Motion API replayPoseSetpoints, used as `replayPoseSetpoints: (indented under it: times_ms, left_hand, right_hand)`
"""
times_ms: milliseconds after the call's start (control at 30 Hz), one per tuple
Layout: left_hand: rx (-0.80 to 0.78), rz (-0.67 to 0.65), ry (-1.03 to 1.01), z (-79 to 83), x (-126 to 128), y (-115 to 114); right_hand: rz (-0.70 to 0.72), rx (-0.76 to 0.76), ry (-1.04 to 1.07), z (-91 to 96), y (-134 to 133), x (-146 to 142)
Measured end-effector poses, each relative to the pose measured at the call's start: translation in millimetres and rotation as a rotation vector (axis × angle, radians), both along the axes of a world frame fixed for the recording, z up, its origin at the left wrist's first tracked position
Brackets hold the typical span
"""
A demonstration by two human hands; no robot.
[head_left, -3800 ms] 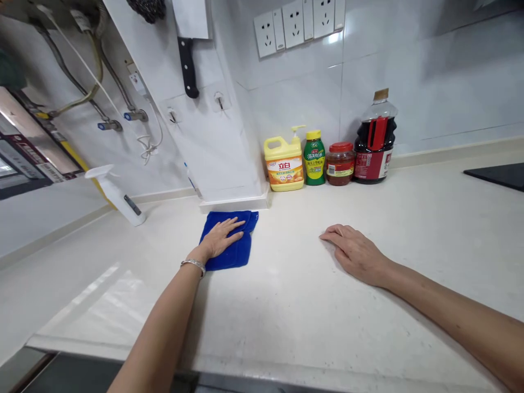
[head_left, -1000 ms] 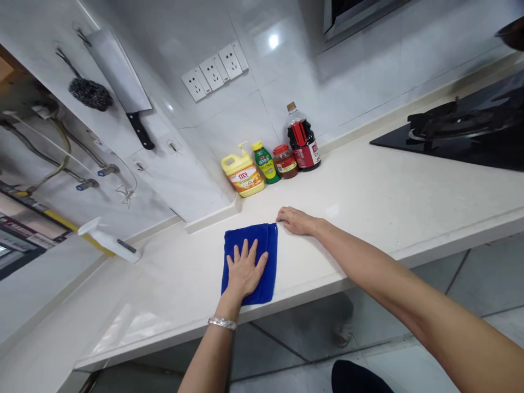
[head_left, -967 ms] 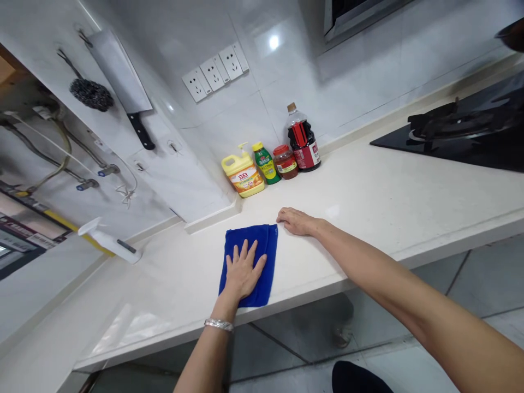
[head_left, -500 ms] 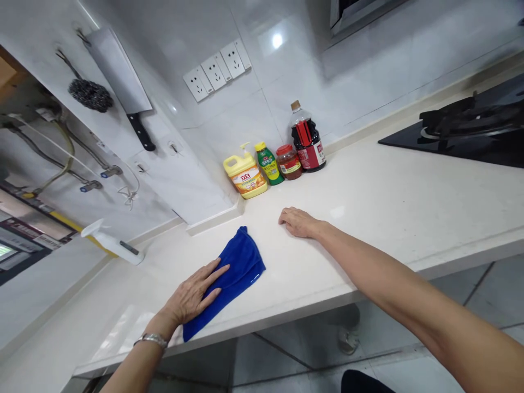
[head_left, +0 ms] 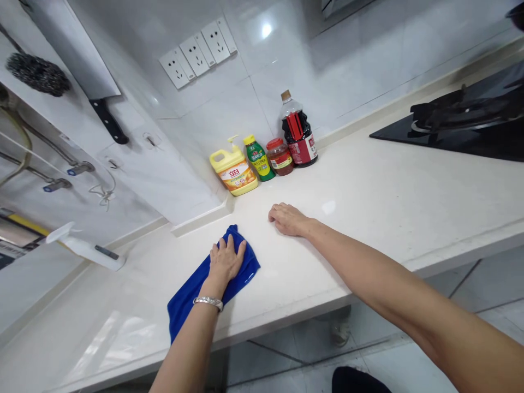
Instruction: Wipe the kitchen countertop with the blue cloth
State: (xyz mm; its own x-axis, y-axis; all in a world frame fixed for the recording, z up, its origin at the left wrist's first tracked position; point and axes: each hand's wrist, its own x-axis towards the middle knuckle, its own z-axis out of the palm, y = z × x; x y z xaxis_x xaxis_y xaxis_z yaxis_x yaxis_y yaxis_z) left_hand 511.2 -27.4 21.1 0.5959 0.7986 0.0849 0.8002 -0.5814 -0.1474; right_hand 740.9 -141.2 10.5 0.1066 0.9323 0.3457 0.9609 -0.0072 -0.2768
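Note:
A blue cloth (head_left: pixel 186 297) lies spread on the pale counter (head_left: pixel 368 218). My left hand (head_left: pixel 226 259), with a silver bracelet at its wrist, rests flat on the upper part of the cloth, fingers apart. My right hand (head_left: pixel 286 218) sits on the counter to the right of the cloth, its fingers curled under; nothing shows in them. Just beyond the hands stand a yellow jug of dish soap (head_left: pixel 235 172), a green squeeze bottle (head_left: pixel 259 158), a red-lidded jar (head_left: pixel 280 156) and a large bottle of dark sauce (head_left: pixel 299 131).
A black gas stove (head_left: pixel 458 117) is at the right. A white spray bottle (head_left: pixel 90 251) lies on the left of the counter. On the wall hang a cleaver (head_left: pixel 82 60) and a wire scrubber (head_left: pixel 39 73). Sockets (head_left: pixel 197 53) sit above the bottles.
My left hand has slid up and right over the cloth, and more of the cloth's lower left end shows. The right hand keeps its place by the bottles. The view has shifted slightly.

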Motion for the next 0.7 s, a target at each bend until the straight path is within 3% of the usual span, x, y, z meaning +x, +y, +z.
replayPoseSetpoints:
  times_ms: [200,367,533,633,700]
  left_hand:
    - [-0.056,-0.066,0.059,12.4,21,-21]
    - [-0.123,-0.366,0.053,11.1,43,-47]
    - [-0.189,-0.577,-0.052,10.2,43,-71]
    - [-0.232,-0.651,-0.168,14.6,23,-71]
    - [-0.205,-0.598,-0.279,15.2,0,-62]
  right_hand:
    - [-0.035,0.003,0.017,0.3,4,-4]
    - [-0.085,0.044,0.072,-2.9,5,3]
    - [-0.206,0.233,0.215,-5.1,-2,14]
    - [-0.071,0.28,0.198,-8.0,-2,10]
    - [0.077,0.265,0.15,-11.7,1,4]
